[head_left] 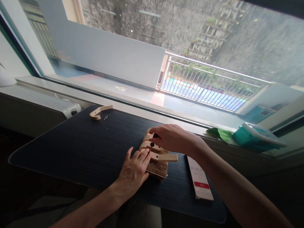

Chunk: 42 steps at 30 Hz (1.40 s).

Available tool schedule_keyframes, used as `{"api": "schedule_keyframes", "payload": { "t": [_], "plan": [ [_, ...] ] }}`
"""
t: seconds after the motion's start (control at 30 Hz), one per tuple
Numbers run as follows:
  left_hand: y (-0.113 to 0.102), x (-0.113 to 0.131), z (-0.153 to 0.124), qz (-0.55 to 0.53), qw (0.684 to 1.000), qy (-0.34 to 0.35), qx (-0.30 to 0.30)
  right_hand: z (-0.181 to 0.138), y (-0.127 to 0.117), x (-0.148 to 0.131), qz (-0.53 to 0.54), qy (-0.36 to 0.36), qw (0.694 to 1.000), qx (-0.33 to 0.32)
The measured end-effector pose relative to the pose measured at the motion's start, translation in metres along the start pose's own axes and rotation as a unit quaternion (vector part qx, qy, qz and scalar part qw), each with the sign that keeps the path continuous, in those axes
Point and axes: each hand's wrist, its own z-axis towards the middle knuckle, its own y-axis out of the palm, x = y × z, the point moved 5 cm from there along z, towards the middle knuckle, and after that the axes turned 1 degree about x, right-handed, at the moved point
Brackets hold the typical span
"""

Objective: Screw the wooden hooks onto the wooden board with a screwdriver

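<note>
My left hand (pixel 135 167) lies over the near end of a row of pale wooden hooks, its fingertips pressing on the nearest wooden hook (pixel 167 157), which has a dark hole. Under these hooks is a rough, layered brown block (pixel 158 169). A thin upright piece with a dark, knobbly head (pixel 152 144) stands by my left fingertips. Above the farther hooks, my right hand (pixel 169 136) is closed with bent fingers. Something dark shows beneath its fingertips, too hidden to name.
A loose wooden hook (pixel 96 112) and small metal pins (pixel 105 117) lie at the dark table's (pixel 78 148) far left. A phone (pixel 199 179) showing a timer rests right. On the windowsill are a green cloth (pixel 219 134) and a teal lidded box (pixel 255 139). A radiator (pixel 42 98) stands left.
</note>
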Motion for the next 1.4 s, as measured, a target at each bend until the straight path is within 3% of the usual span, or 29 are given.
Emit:
{"api": "schedule_keyframes", "payload": {
  "t": [0.23,0.67,1.03,1.4],
  "plan": [
    [0.003,0.000,-0.001,0.003,1.000,-0.004,-0.013,-0.003,0.001,-0.006,0.017,-0.032,0.999,0.018],
    [0.007,-0.003,0.000,0.010,1.000,0.003,0.010,0.004,0.008,0.004,0.071,0.012,0.996,0.057],
    [0.012,0.002,0.004,0.019,0.999,-0.026,-0.008,0.017,0.011,0.021,0.068,-0.065,0.995,0.038],
    [0.006,0.007,0.001,0.014,0.999,-0.035,-0.009,0.005,0.011,0.012,0.070,-0.028,0.996,0.049]
  ]
}}
